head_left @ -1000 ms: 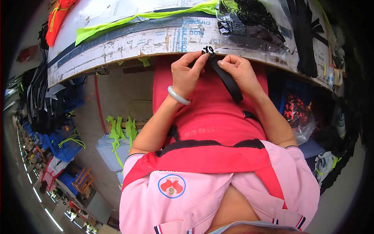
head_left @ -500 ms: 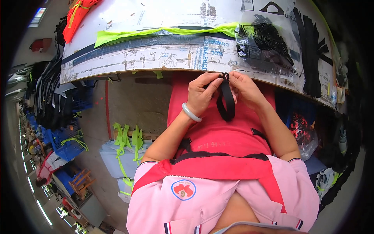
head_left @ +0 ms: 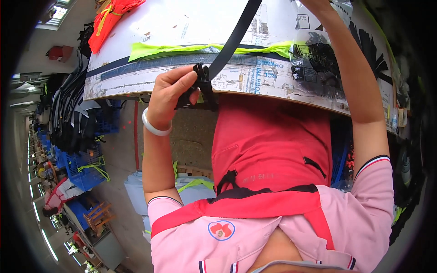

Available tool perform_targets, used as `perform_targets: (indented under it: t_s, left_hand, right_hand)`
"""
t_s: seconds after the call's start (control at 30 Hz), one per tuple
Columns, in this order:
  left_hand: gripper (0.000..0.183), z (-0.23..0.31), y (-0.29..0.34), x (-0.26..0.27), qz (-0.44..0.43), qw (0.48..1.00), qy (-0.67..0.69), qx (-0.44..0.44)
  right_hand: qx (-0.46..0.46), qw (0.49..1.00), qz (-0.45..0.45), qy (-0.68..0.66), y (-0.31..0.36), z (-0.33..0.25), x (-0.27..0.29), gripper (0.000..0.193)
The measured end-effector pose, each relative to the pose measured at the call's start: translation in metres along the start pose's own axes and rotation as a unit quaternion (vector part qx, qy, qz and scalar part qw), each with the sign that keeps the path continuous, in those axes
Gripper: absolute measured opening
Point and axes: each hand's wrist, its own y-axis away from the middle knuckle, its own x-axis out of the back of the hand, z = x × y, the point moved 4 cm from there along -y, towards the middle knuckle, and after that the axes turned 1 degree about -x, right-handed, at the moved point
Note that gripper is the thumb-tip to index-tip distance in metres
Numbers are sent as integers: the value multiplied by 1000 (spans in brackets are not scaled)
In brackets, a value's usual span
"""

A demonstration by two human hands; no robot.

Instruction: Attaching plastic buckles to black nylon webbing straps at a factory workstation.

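Head view: the left hand (head_left: 167,96) has thumb and fingers together, clamped on a black fitting (head_left: 200,72) by the near edge of the desk (head_left: 209,22). From there a black strap (head_left: 234,38) slants up past the top of the frame. The right hand (head_left: 314,2) is mostly cut off there; its grip cannot be told. A firm pinch beside the fitting, with the strap flat and untwisted, should work best.

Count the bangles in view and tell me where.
1: a white bangle, worn at the wrist of the left hand. None shows on the right arm; the right hand is mostly cut off by the picture's top edge, so something there may be hidden.
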Motion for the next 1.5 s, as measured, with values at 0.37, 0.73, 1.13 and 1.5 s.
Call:
perform_targets:
  t_s: [0.37, 0.73, 1.13, 1.5]
  left_hand:
    - [35, -102, -97, 92, 157, 976, -90, 119]
    - [45, -105, -11, -49, 39, 996, 73, 35]
    - [36, -173, 3, -98, -72, 933, 279, 218]
    - [32, -187, 6, -154, -197, 846, 376, 321]
  right_hand:
    - [-227, 897, -358, -128, 191, 34, -109, 20]
    - [-384, 753, -420, -330, 270, 15, -89, 25]
    - [-445, 735, -322, -397, 296, 35, -32, 10]
    - [-125, 953, -255, -106, 287, 32, 61, 15]
